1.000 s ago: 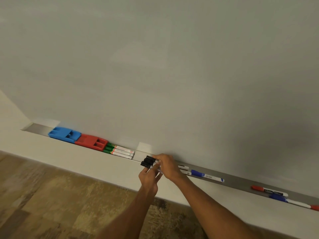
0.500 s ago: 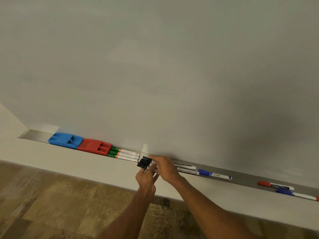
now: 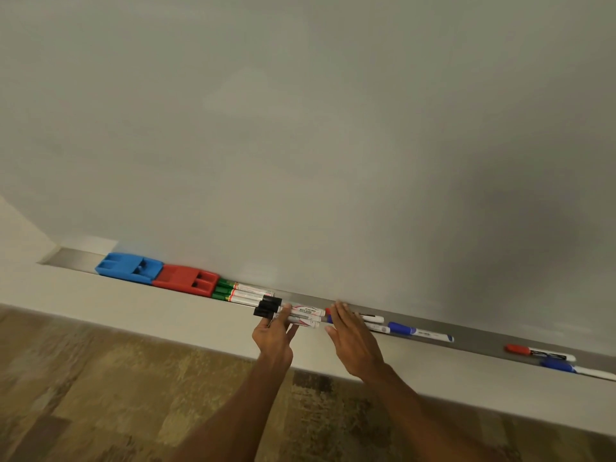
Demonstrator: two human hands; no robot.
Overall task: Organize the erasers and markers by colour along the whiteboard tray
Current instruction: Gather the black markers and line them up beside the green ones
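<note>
while the black-capped markers (image 3: pixel 295 316) are lying in the tray (image 3: pixel 473 336) beside the green markers (image 3: pixel 233 292), the left hand (image 3: pixel 273 338) is pressing them with straight fingers, and the right hand (image 3: pixel 353 345) is hovering flat, fingers extended.

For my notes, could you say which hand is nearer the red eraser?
Left. The left hand is on the black-capped markers, right of the red eraser; the right hand, farther right.

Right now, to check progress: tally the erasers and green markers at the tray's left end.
Blue eraser: 1
Red eraser: 1
Green markers: 3
Total: 5
</note>
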